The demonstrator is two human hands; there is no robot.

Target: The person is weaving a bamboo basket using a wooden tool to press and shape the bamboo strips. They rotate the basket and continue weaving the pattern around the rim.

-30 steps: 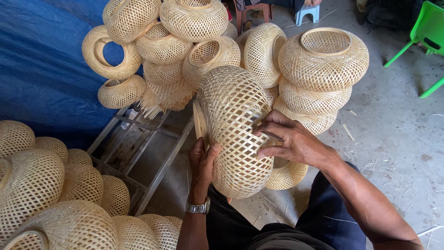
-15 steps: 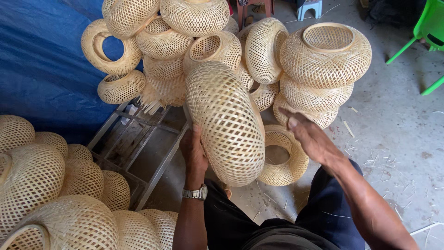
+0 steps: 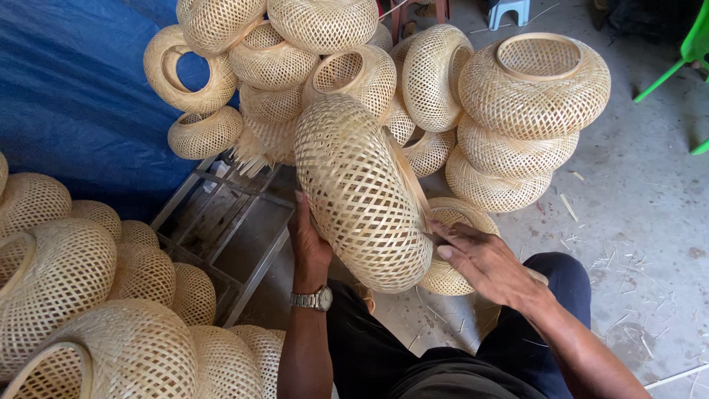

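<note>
I hold a round woven bamboo shade (image 3: 362,192) on its edge in front of me. My left hand (image 3: 309,240), with a wristwatch, presses flat against its left underside. My right hand (image 3: 484,258) touches its lower right side, fingers spread near loose bamboo strip ends sticking out of the rim. Behind my right hand another woven shade (image 3: 452,222) lies on the floor, partly hidden.
A stack of woven shades (image 3: 532,96) stands at the right, and a heap of them (image 3: 295,52) rises behind. More shades (image 3: 81,295) crowd the left front. A metal frame (image 3: 229,222) sits by a blue tarp (image 3: 66,96). Bamboo scraps litter the concrete floor (image 3: 635,244).
The shade has turned in my hands from broadside to edge-on. My right hand slid off its front face down to the lower right side; my left hand stayed underneath.
</note>
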